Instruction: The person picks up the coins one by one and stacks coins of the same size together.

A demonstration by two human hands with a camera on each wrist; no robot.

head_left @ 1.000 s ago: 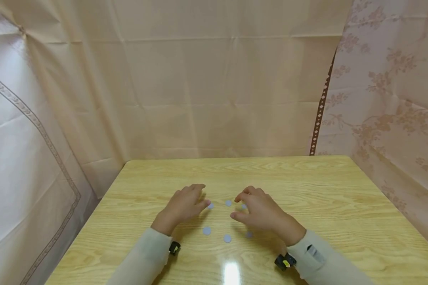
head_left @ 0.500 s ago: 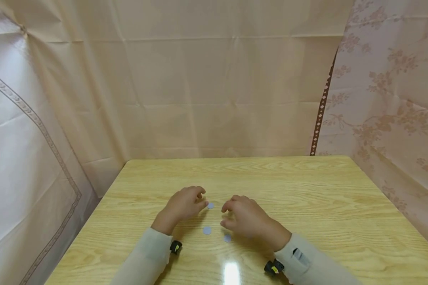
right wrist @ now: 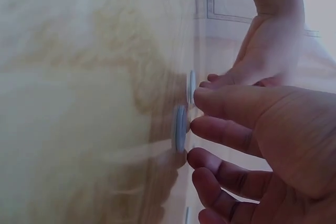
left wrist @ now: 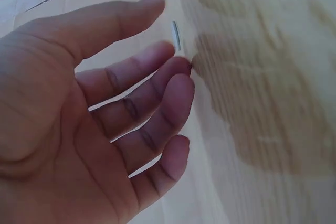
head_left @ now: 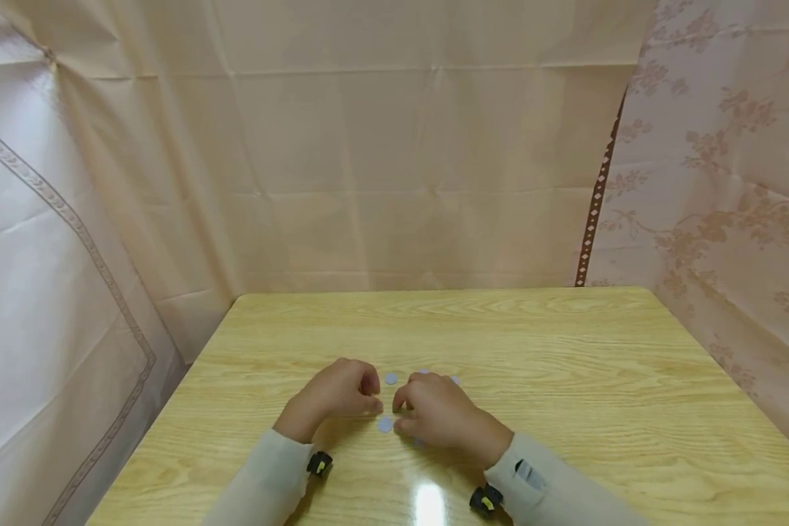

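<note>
Several small pale discs lie flat on the table. My left hand hovers with loosely bent fingers left of the front-left disc and the back-left disc. My right hand reaches in from the other side, its fingertips close to the front-left disc; its palm partly covers the front-middle disc. In the right wrist view, a disc stands edge-on by the right fingertips. The left wrist view has a disc just beyond the left thumb and index finger. Neither hand visibly holds anything.
A light wood-grain table spans the front, with a bright glare spot near its front. Two further discs, at back middle and back right, show behind the right hand. Beige curtains hang behind the table.
My right hand has moved left and slightly toward me, uncovering the back discs and partly covering the front-middle one. My left hand has dipped slightly toward the front-left disc.
</note>
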